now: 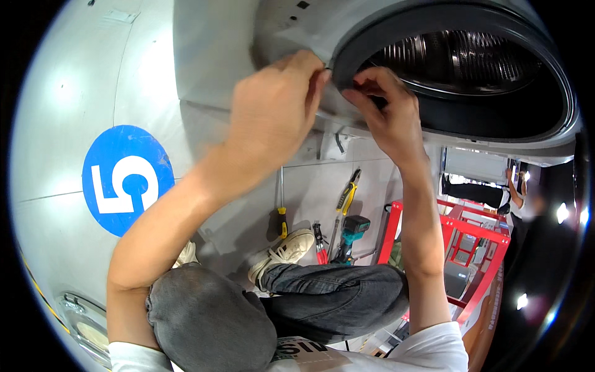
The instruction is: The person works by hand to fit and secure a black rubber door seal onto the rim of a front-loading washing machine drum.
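A washing machine's front panel [214,56] fills the upper part of the head view. Its round opening has a thick black rubber door seal [365,37], and the metal drum [465,59] shows inside. My right hand [390,115] pinches the lower left lip of the seal between thumb and fingers. Just left of it, my left hand [273,108] is closed, fingertips pressed together at the seal's outer edge. Whatever those fingertips hold is too small or hidden to name. The left hand is slightly blurred.
On the floor lie a yellow-and-black screwdriver [282,223], yellow-handled pliers [348,192], red-handled pliers [320,245] and a teal cordless drill [352,235], near my shoe [288,251]. A red metal frame [477,229] stands right; a person [517,201] is beyond. A round door-like part [87,322] lies lower left.
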The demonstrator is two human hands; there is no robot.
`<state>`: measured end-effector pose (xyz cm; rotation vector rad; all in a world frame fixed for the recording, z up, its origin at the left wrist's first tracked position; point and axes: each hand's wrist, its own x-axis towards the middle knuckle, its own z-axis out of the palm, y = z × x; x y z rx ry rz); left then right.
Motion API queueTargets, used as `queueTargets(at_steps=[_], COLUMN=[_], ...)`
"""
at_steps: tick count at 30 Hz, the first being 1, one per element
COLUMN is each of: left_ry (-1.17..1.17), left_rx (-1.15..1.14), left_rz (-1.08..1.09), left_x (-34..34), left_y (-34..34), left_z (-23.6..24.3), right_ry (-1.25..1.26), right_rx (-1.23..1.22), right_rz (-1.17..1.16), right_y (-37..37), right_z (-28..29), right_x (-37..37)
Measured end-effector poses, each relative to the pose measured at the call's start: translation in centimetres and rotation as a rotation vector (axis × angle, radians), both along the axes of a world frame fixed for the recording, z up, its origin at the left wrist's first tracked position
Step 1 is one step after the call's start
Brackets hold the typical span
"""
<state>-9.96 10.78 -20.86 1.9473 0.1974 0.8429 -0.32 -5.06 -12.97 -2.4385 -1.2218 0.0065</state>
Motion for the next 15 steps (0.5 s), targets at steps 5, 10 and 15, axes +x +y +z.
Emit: queueTargets(at_steps=[5,10,15], left_ry=[0.028,0.020,-0.010], left_rx=[-0.274,-0.230,-0.192], left_rz=[-0.121,-0.111,-0.074], left_x=[0.1,-0.6,-0.7], left_y=[-1.5,-0.9,0.1], left_z=[-0.7,-1.1,0.2], right_ry=[-0.028,-0.215,-0.393], right_rx=[0.094,-0.016,-0.083], right_rz=[0.049,0.032,-0.063], right_y=[0.7,3.1,4.3], right_z=[0.1,1.2,1.2], right_x=[-0.3,-1.3,-2.6])
